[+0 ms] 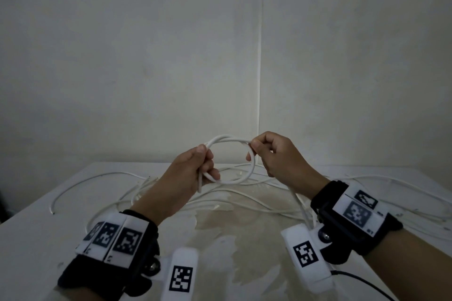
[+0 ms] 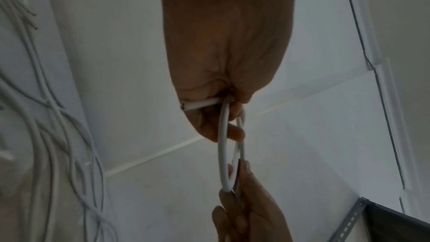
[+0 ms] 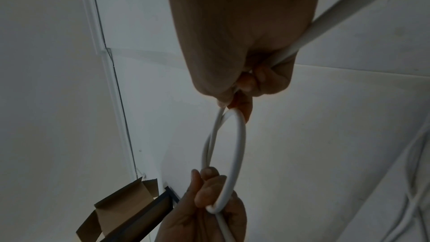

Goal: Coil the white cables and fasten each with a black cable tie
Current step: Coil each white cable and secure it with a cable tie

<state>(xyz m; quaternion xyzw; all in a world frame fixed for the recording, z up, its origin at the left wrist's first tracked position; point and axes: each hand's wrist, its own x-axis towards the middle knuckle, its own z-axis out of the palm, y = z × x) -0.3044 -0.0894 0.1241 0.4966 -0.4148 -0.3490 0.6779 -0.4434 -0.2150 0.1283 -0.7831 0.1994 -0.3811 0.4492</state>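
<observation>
Above the desk (image 1: pixel 36 222), white cable (image 1: pixel 230 140) looped in a ring, left hand (image 1: pixel 193 166) grip clamped at 9 o'clock, right hand (image 1: pixel 274 154) pinching at 3 o'clock, seemingly two turns, loose cables (image 1: pixel 97 176) lying beneath.

My head camera is looking forward and down at the counter (image 1: pixel 36 222) from above. Both wrist cameras are looking very closely along each hand, upward toward the wall. All three are sharing the cable loop (image 1: pixel 230 161) between the hands.
</observation>
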